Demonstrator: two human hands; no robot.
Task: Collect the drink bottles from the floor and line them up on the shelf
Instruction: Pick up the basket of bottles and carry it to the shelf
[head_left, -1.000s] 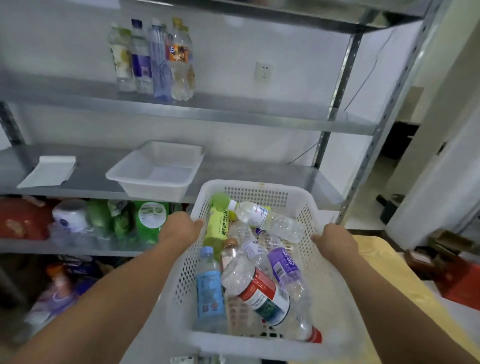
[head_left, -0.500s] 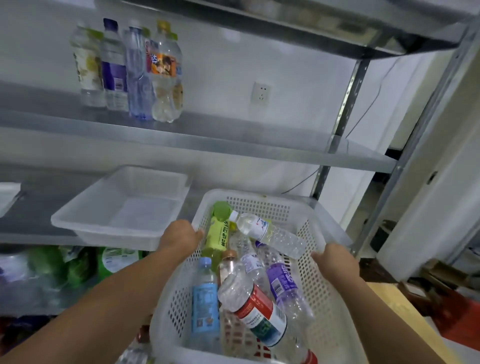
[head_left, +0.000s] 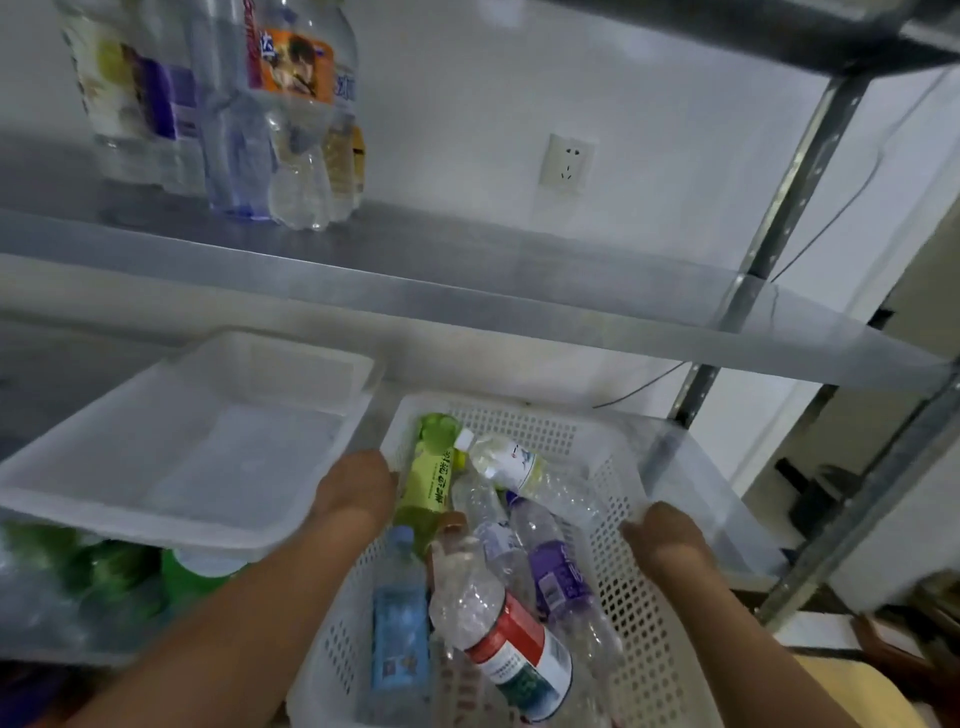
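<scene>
At lower centre, a white perforated basket (head_left: 641, 654) holds drink bottles lying jumbled: red-labelled bottle (head_left: 511, 649), blue-labelled bottle (head_left: 400, 639), purple-labelled bottle (head_left: 556, 571), green bottle (head_left: 428, 478). The left hand (head_left: 353, 493) and right hand (head_left: 667, 540) curl their fingers over its side rims. A white tray (head_left: 156, 499) sits at mid left. At upper left, standing bottles (head_left: 291, 130) cluster on the metal shelf (head_left: 467, 291).

Left grip (head_left: 353, 488), right grip (head_left: 665, 538) hold basket (head_left: 524, 421); bottles (head_left: 511, 649) inside

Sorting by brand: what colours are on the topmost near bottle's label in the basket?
The label is red, white and dark green; head view.
</scene>
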